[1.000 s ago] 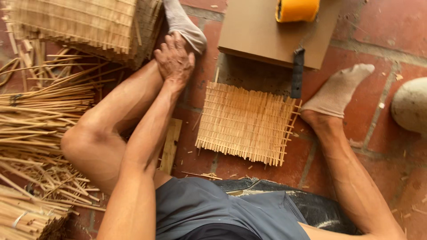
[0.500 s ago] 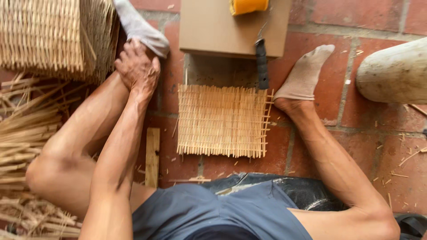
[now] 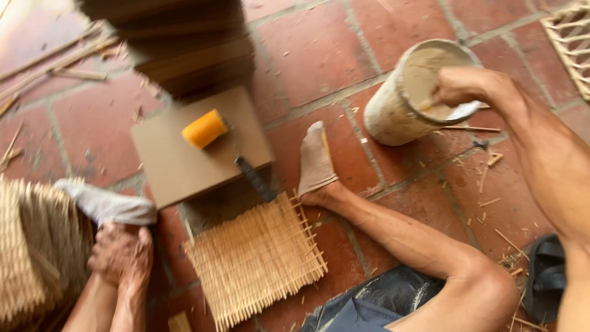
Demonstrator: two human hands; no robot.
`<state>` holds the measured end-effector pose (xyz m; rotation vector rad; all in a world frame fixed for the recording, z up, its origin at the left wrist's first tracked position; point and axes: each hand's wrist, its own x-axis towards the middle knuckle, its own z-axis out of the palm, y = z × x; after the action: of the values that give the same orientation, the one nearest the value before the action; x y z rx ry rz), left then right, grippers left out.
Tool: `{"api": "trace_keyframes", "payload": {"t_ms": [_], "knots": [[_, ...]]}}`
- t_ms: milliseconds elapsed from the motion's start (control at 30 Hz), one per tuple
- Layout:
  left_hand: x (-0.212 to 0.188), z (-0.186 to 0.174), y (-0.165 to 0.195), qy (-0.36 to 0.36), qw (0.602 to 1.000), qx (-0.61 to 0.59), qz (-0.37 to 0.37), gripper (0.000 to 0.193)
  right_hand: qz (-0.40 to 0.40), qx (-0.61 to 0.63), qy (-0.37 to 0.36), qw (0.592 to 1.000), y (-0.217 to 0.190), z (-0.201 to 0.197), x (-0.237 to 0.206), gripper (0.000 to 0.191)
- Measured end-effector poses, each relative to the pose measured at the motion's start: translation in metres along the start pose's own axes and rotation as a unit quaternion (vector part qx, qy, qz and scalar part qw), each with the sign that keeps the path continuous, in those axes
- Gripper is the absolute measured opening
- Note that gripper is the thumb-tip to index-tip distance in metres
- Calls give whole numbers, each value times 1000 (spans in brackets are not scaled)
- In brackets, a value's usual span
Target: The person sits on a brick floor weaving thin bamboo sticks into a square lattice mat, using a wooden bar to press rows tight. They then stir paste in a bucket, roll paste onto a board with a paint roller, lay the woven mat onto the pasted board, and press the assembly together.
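My right hand [image 3: 468, 90] reaches into the mouth of a beige, paste-smeared bucket [image 3: 399, 117] lying tilted on the brick floor at the upper right. Its fingers are bunched over something pale; what they hold is unclear. My left hand [image 3: 120, 252] rests on my left ankle, beside my white-socked foot [image 3: 106, 205] at the lower left. A square woven bamboo mat [image 3: 255, 259] lies flat between my legs. My other socked foot [image 3: 316, 163] sits at the mat's upper right corner.
A brown board [image 3: 184, 166] beyond the mat carries a yellow roll [image 3: 204, 128], with a dark-handled knife [image 3: 255, 179] at its edge. A woven basket [image 3: 31, 246] stands at left, stacked boards [image 3: 184, 43] behind. A black sandal [image 3: 547, 278] lies at right, a woven frame [image 3: 571, 37] at the top right corner.
My view has swung right and up. My right hand, unseen before, is now at the bucket's mouth. My left hand stays on my ankle, and the mat has not moved.
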<state>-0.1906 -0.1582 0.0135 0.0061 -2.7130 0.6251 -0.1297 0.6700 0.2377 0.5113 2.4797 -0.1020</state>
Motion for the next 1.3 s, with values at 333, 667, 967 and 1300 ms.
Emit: {"api": "trace_keyframes", "payload": {"t_ms": [333, 667, 967, 1300], "knots": [[0, -11, 3, -13, 1000, 13, 8, 66, -27, -7, -39, 999, 17, 11, -5, 23], [17, -27, 19, -33, 999, 28, 11, 66, 10, 20, 54, 998, 13, 11, -2, 20], [24, -34, 26, -38, 999, 36, 13, 67, 1, 21, -4, 1000, 11, 4, -3, 15], [26, -41, 25, -45, 998, 37, 13, 67, -66, 137, 4, 988, 48, 12, 1, 20]]}}
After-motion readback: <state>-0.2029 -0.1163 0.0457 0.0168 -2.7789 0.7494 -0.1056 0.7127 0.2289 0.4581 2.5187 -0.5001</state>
